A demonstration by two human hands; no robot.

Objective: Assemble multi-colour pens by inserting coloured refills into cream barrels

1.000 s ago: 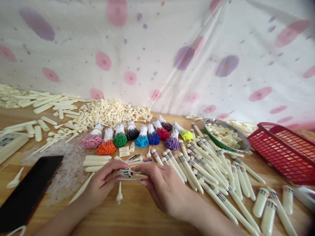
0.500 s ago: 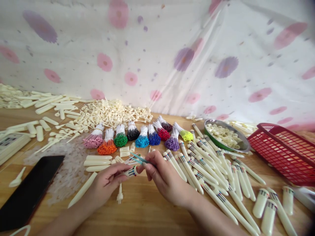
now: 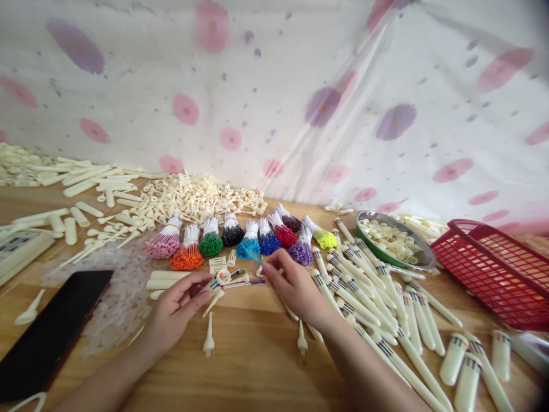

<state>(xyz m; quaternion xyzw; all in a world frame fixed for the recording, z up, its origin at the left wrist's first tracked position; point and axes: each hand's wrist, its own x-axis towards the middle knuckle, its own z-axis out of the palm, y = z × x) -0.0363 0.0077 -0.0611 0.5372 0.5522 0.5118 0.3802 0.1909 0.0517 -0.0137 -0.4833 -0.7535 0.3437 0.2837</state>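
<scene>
My left hand (image 3: 182, 300) is closed around a short cream multicolour pen barrel (image 3: 215, 282), its open ring end facing right and coloured sliders showing on its side. To the right, my right hand (image 3: 291, 283) pinches blurred teal tweezers (image 3: 257, 257). A small white piece (image 3: 259, 270) shows by those fingertips; whether it is held is unclear. Between the hands lie a few loose coloured refills (image 3: 245, 282). Bundles of refills stand just behind, among them a light blue bundle (image 3: 248, 246) and an orange bundle (image 3: 187, 258). Cream pointed tips (image 3: 209, 342) lie on the table nearer me.
Many assembled pens (image 3: 364, 286) cover the right side, beside a metal bowl (image 3: 429, 260) of cream parts and a red basket (image 3: 493, 274). At left are a black phone (image 3: 55, 332) and clear plastic pieces (image 3: 124, 309). Cream parts (image 3: 193, 194) are heaped behind.
My hands have moved apart: the left with the barrel slightly left and up, the right with the tweezers away from the barrel. The barrel's ring end now faces more upward.
</scene>
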